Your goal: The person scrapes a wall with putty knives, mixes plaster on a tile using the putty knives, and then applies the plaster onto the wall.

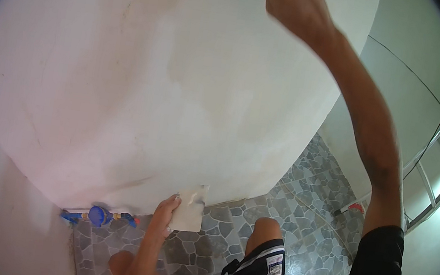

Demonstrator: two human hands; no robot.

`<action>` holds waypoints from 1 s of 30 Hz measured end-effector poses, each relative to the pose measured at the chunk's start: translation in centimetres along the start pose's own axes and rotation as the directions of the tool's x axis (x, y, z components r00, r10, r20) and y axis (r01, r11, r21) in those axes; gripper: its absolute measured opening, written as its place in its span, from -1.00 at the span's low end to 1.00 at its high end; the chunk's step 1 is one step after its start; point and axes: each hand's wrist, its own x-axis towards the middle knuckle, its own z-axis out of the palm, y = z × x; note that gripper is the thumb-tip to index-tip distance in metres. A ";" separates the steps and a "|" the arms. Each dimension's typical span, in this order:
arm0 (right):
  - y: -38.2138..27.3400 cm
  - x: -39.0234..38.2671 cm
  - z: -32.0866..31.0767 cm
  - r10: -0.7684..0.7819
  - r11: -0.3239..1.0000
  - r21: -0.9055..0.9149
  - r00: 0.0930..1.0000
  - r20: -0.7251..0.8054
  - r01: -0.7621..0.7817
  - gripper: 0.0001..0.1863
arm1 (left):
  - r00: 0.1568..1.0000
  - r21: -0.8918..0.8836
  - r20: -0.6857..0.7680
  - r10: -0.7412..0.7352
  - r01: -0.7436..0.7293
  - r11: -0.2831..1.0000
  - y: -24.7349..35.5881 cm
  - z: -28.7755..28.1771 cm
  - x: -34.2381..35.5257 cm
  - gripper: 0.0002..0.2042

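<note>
Low in front of me, my left hand (165, 211) is closed on the edge of a flat rectangular putty board (189, 210) with pale, cream-coloured material on its face. My right arm reaches far up across the wall. At the top edge of the view, my right hand (292, 1) is closed and blurred, with its fingertips mostly cut off. A small dark, smeared thing shows beside its fingers, too unclear to name. Both hands are in front of a whitish wall (127, 79) with beige, patchy areas and a few scratch marks.
A blue water meter (99, 215) with pipe fittings sits at the wall's foot on the left. A metal ladder (428, 183) leans at the right, near a thin dark cable (409, 68). Grey stone-patterned tiles (332, 176) cover the floor around my knees.
</note>
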 end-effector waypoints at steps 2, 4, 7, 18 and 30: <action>1.0 4.0 -0.5 0.284 0.956 -0.127 0.946 0.154 -0.266 -0.66 | 1.000 -0.025 0.012 -0.007 0.008 1.000 -0.1 -0.1 -0.5 -0.65; 2.6 5.0 -0.6 0.337 0.937 -0.145 0.932 0.132 -0.318 -0.65 | 0.999 -0.051 0.049 -0.009 0.012 0.999 -0.1 0.4 -0.4 -0.65; 3.1 5.3 0.4 0.400 0.916 -0.106 0.907 0.131 -0.388 -0.63 | 1.000 -0.035 0.021 -0.017 0.018 0.999 -0.3 0.2 -0.4 -0.65; -7.1 -9.3 4.1 -0.095 0.983 -0.148 0.989 0.114 0.111 -0.45 | 0.999 -0.070 0.040 -0.006 0.009 0.998 -1.0 -1.6 0.7 -0.65; -6.1 -18.6 0.3 -0.117 0.989 0.124 0.925 0.362 0.077 -0.44 | 1.000 -0.065 -0.025 -0.018 0.016 0.998 0.1 -0.8 -0.7 -0.61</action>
